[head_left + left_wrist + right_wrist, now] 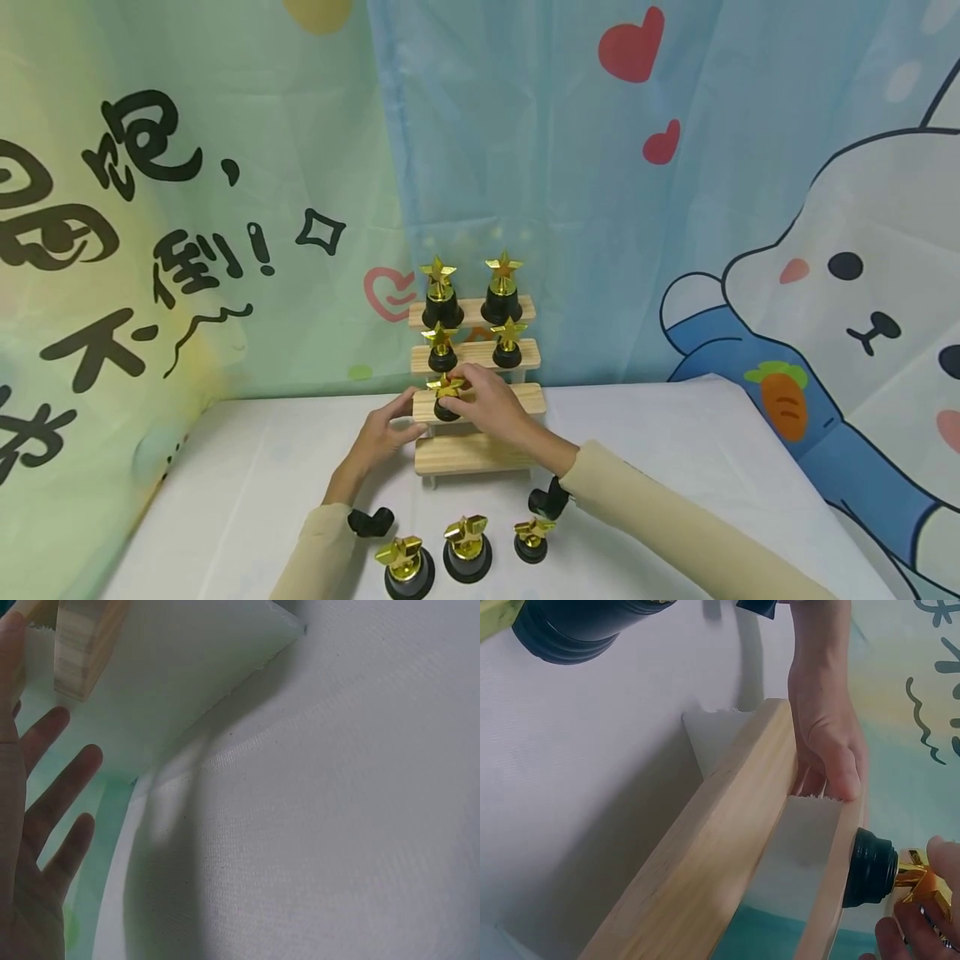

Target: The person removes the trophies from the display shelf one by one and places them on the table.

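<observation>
A small trophy (447,408) with a gold star and a black base stands at the left of the third step down on a wooden tiered stand (480,454). My right hand (491,404) pinches its gold star between thumb and fingers; in the right wrist view, the black base (870,868) meets the board. At that step's left end is my left hand (386,433), its thumb against the board's edge. The left wrist view shows spread, fairly straight fingers (64,787) beside the stand. Two trophies stand on each of the upper two steps, such as one trophy (502,298) at top right.
Three more trophies are on the white tabletop (247,492) before the stand: a left one (408,575), a middle one (468,554) and a smaller right one (531,546). A printed curtain (540,167) hangs close behind. Black devices (371,522) sit at both wrists.
</observation>
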`<state>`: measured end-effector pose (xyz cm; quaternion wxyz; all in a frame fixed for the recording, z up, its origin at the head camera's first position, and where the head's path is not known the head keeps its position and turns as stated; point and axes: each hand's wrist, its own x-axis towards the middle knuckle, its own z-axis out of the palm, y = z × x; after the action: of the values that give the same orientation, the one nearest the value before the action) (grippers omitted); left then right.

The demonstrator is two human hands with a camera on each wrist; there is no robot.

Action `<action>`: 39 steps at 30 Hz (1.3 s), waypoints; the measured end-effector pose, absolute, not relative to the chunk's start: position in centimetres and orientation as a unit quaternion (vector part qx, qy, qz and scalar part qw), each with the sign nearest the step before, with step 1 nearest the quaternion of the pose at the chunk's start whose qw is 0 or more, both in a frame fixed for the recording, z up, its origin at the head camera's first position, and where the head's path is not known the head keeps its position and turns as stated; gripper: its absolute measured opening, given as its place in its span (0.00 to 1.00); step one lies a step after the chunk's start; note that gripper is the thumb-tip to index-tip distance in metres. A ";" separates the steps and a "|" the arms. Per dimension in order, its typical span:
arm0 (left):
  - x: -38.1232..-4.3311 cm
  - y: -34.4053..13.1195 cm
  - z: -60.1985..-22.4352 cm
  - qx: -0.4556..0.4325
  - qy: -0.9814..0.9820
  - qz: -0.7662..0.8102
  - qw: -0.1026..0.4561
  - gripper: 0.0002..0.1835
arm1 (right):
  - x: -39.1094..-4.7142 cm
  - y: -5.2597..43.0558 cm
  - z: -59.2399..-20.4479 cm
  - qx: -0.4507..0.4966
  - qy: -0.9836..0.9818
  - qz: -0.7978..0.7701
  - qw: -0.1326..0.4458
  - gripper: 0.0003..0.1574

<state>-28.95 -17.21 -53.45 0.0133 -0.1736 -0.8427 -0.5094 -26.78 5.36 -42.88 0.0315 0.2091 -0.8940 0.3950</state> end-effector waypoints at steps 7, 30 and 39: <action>-28.9 -17.3 -53.6 -0.177 -0.842 -0.509 0.017 0.39 | -26.8 5.2 -43.1 0.211 -0.896 0.388 0.044 0.17; -29.0 -17.2 -53.4 -0.178 -0.842 -0.508 0.020 0.38 | -25.4 6.5 -42.7 0.198 -0.880 0.431 0.025 0.15; -29.0 -17.2 -53.4 -0.178 -0.840 -0.512 0.022 0.37 | -24.4 7.1 -42.3 0.211 -0.880 0.425 0.025 0.17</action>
<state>-28.99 -17.15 -53.45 0.0217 -0.1779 -0.8400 -0.5122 -24.38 7.14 -42.25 0.0254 0.2113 -0.8798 0.4251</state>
